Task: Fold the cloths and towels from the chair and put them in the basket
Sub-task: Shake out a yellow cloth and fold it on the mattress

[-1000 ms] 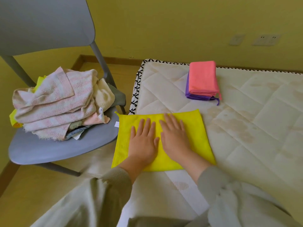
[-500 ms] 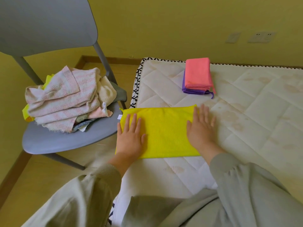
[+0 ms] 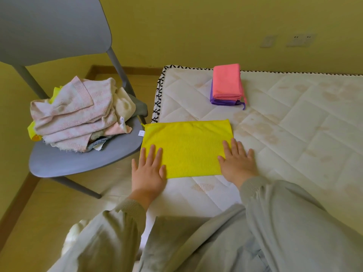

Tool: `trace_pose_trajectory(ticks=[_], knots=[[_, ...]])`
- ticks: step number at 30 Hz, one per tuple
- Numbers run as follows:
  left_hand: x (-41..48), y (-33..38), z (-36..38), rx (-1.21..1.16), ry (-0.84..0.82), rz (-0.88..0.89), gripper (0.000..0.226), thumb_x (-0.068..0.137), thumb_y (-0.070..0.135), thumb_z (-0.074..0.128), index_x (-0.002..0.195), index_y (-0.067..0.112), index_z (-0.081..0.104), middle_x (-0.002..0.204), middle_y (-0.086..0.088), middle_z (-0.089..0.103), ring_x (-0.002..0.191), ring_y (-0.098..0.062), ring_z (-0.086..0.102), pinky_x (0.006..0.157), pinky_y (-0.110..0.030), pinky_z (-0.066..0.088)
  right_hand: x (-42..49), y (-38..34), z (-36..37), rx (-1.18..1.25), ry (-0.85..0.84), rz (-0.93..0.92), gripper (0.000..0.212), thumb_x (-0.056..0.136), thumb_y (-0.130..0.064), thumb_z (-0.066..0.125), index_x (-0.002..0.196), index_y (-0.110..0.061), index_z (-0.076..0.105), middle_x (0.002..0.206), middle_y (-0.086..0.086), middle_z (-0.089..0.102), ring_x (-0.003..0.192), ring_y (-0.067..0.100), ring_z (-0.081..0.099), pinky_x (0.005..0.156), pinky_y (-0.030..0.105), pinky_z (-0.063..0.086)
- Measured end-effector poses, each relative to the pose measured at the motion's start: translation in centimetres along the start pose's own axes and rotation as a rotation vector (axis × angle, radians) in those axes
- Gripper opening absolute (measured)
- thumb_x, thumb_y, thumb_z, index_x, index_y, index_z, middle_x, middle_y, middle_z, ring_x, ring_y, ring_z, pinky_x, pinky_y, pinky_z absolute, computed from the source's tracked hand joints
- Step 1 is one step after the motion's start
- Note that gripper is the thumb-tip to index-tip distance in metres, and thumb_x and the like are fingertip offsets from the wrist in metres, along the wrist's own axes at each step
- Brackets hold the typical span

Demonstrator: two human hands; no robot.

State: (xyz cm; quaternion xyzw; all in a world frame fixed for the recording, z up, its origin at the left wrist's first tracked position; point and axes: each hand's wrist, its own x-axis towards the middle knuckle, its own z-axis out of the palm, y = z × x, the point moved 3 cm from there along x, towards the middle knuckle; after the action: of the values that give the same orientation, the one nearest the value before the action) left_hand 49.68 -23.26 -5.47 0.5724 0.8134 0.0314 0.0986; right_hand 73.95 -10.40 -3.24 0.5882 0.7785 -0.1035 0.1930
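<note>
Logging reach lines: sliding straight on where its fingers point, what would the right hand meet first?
The right hand would likely meet the folded purple cloth under the folded pink cloth, after bare quilted mattress.

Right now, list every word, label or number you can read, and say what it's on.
Nothing here is legible.
The care tag in the towel pile on the chair: print too small to read.
The white tag at the left edge of the yellow cloth: too blurred to read.

view: head | faces: forward and down | range: close above mattress [image 3: 294, 134]
</note>
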Motion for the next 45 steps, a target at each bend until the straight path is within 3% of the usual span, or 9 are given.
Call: trace_pose_trajectory(ticks=[5,10,16,19,24,28,34,37,45], knots=[[-0.8,-1.0,-1.0,0.044,-0.026,-0.076,0.059,0.098,0.050,0.005,0.150,0.030,-0.011,0.158,-0.001,-0.019,0.143,-0.024,-0.025,0.115,-0.051,-0.011,-1.0,0.0,-2.0,0.350,0.203,0.226,0.057,0.098,-0.036,0.037,0.144,-0.004,0.025,0.150,0.014,0.029,0.136,0.030,0.028,0.105,0.042,0.030],[-1.8,1.3,-1.1,0.022,0.020,0.259,0.070,0.091,0.060,0.001,0.152,0.026,0.011,0.159,-0.001,0.002,0.145,-0.024,-0.012,0.116,-0.049,-0.004,-1.1,0.3,-3.2,0.850,0.094,0.380,0.035,0.091,-0.022,0.054,0.110,0.007,0.052,0.112,0.025,0.058,0.107,0.040,0.055,0.074,0.035,0.039],[-0.8,4.6,-1.5,-0.018,-0.169,0.228,0.066,0.096,0.052,0.037,0.152,0.025,0.014,0.161,0.000,0.002,0.147,-0.022,-0.004,0.118,-0.045,0.001,-0.6,-1.0,-5.8,1.044,0.123,0.252,0.038,0.084,-0.012,0.059,0.056,-0.010,0.034,0.058,0.007,0.034,0.061,0.024,0.039,0.055,0.032,0.033],[0.2,4.8,-2.5,-0.125,-0.186,0.184,0.057,0.095,0.050,0.043,0.145,0.026,0.034,0.157,0.001,0.021,0.144,-0.023,0.016,0.116,-0.040,0.018,-1.2,-1.8,-7.7,1.158,0.250,0.133,0.041,0.083,-0.009,0.059,0.056,-0.015,0.028,0.056,0.003,0.026,0.053,0.017,0.025,0.049,0.032,0.019],[1.6,5.2,-4.6,-0.551,-0.414,0.046,0.046,0.094,0.033,0.056,0.137,0.016,0.048,0.143,-0.003,0.041,0.132,-0.026,0.038,0.102,-0.031,0.033,-2.2,-4.7,-10.4,1.589,0.136,-0.077,0.018,0.083,-0.001,0.057,0.069,-0.012,0.056,0.070,0.011,0.051,0.067,0.020,0.047,0.060,0.031,0.033],[0.2,5.7,-5.6,-1.043,-0.671,-0.107,0.036,0.097,0.018,0.051,0.132,0.018,0.052,0.135,-0.003,0.052,0.119,-0.020,0.050,0.091,-0.030,0.045,-3.3,-6.9,-13.4,1.537,0.100,-0.264,0.028,0.081,0.009,0.052,0.065,-0.014,0.050,0.060,0.004,0.043,0.055,0.015,0.040,0.051,0.027,0.028],[3.5,2.9,-11.5,-1.258,-0.116,-0.180,0.069,0.079,0.014,0.071,0.140,0.015,0.040,0.142,-0.011,0.045,0.123,-0.025,0.049,0.097,-0.041,0.046,-6.0,-9.0,-19.0,1.195,0.154,-0.520,0.030,0.082,0.013,0.052,0.078,-0.017,0.055,0.076,-0.005,0.057,0.067,0.007,0.051,0.049,0.008,0.037],[4.3,1.5,-14.9,-1.349,-0.090,-0.129,0.103,0.063,0.014,0.085,0.147,0.019,0.026,0.148,-0.006,0.037,0.134,-0.028,0.039,0.102,-0.050,0.045,-7.2,-9.6,-20.9,1.151,0.113,-0.607,0.035,0.081,0.015,0.050,0.087,-0.017,0.061,0.082,-0.005,0.061,0.070,0.004,0.054,0.054,0.009,0.040],[2.7,-0.1,-21.0,-1.543,-0.237,-0.022,0.082,0.073,0.017,0.076,0.144,0.019,0.035,0.142,-0.009,0.048,0.127,-0.029,0.048,0.109,-0.047,0.036,-9.5,-9.7,-23.8,1.307,0.087,-0.655,0.042,0.083,0.021,0.047,0.082,-0.019,0.060,0.078,0.002,0.061,0.065,0.007,0.056,0.058,0.018,0.046]])
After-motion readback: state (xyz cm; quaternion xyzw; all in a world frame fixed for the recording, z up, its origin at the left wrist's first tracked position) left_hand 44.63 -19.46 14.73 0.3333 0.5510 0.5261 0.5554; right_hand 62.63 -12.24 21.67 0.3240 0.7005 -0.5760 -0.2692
